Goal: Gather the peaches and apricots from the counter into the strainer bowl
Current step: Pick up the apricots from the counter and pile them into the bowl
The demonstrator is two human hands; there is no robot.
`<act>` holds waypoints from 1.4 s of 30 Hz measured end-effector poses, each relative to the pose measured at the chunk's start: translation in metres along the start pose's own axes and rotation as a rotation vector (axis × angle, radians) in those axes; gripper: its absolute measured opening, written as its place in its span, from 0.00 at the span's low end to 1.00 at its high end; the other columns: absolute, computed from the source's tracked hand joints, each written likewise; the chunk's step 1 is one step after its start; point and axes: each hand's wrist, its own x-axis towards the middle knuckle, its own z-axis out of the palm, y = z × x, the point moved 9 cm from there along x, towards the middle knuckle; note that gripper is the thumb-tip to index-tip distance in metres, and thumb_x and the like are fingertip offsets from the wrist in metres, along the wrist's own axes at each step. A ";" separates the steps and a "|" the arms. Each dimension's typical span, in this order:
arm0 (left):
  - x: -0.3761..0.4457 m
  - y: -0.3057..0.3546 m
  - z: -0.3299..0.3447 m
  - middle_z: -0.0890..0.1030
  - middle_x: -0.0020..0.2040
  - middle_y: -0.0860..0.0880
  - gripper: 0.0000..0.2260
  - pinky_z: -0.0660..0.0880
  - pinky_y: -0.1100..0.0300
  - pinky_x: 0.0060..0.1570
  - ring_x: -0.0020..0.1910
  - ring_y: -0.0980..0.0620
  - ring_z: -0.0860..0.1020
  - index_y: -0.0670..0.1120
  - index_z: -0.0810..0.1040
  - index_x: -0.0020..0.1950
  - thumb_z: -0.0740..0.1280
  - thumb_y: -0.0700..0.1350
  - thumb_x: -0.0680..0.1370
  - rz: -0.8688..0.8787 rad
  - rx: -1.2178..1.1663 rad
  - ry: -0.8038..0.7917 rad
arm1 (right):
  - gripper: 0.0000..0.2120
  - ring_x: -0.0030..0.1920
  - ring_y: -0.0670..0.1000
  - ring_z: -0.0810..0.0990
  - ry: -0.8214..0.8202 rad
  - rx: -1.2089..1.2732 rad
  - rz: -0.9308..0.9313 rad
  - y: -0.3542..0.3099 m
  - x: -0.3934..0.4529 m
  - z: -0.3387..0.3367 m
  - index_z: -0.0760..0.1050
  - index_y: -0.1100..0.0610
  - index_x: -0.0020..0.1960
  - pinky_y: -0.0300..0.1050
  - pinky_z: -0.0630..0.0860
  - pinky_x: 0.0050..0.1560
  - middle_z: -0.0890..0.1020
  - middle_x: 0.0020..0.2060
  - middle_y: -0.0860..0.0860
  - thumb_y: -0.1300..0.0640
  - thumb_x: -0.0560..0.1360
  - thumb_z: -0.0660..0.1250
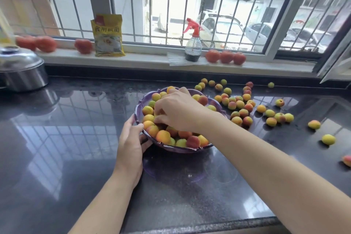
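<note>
Counter (76,138) roomy left (fruit (243,113) right)

Bowl (139,118) sat mid-counter (76,138), full of fruit (163,137). Loose fruit (240,104) lay right of it, toward counter's back edge. Pot (22,74) at back-left corner. Bag (108,35), sprayer (193,43) on sill (144,58) behind.

Bright daylight from the window (190,5) glares off the counter (57,138); edges bend.

Left hand (131,138) gripping purple strainer bowl (182,149) rim, right hand (176,110) over fruit inside — apricots (245,108) scattered beside
</note>
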 end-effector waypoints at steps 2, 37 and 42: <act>0.000 -0.001 0.000 0.86 0.63 0.47 0.23 0.83 0.59 0.48 0.58 0.50 0.86 0.53 0.73 0.77 0.64 0.49 0.81 -0.001 0.008 -0.005 | 0.10 0.50 0.50 0.72 0.028 0.002 0.007 -0.001 0.002 0.000 0.81 0.47 0.48 0.53 0.68 0.58 0.78 0.43 0.44 0.45 0.81 0.63; 0.091 -0.003 0.004 0.85 0.65 0.46 0.18 0.78 0.42 0.66 0.64 0.44 0.84 0.50 0.77 0.73 0.56 0.40 0.86 -0.083 0.000 -0.199 | 0.20 0.56 0.60 0.78 -0.134 -0.009 0.598 0.261 0.061 0.083 0.74 0.50 0.71 0.54 0.78 0.57 0.70 0.63 0.54 0.52 0.80 0.67; 0.092 -0.003 0.005 0.86 0.62 0.45 0.18 0.79 0.46 0.61 0.62 0.45 0.85 0.49 0.78 0.72 0.56 0.39 0.86 -0.084 -0.011 -0.188 | 0.16 0.50 0.58 0.78 -0.166 -0.044 0.583 0.270 0.069 0.101 0.76 0.49 0.66 0.58 0.81 0.52 0.71 0.58 0.53 0.56 0.79 0.68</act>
